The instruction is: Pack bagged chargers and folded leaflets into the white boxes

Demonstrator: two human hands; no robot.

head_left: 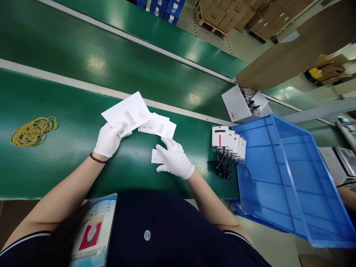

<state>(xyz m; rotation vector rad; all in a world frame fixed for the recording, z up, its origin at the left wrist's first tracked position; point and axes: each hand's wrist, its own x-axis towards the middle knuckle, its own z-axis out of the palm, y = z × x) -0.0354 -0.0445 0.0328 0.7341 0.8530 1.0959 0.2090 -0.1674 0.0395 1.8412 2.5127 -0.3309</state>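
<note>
My left hand, in a white glove, grips a white printed leaflet by its lower edge, with the thumb on top. To its right, several smaller white leaflets lie overlapped on the green bench. My right hand, also gloved, has its fingers apart and seems to hold nothing. Its fingertips are at the lower edge of those leaflets. Partly beneath this hand lies a small printed slip; whether the fingers touch it I cannot tell.
A bundle of yellow rubber bands lies at left. On the right, white packs with black cables rest against a blue plastic crate. Behind them stands an open white box with bagged parts. White rails divide the green bench.
</note>
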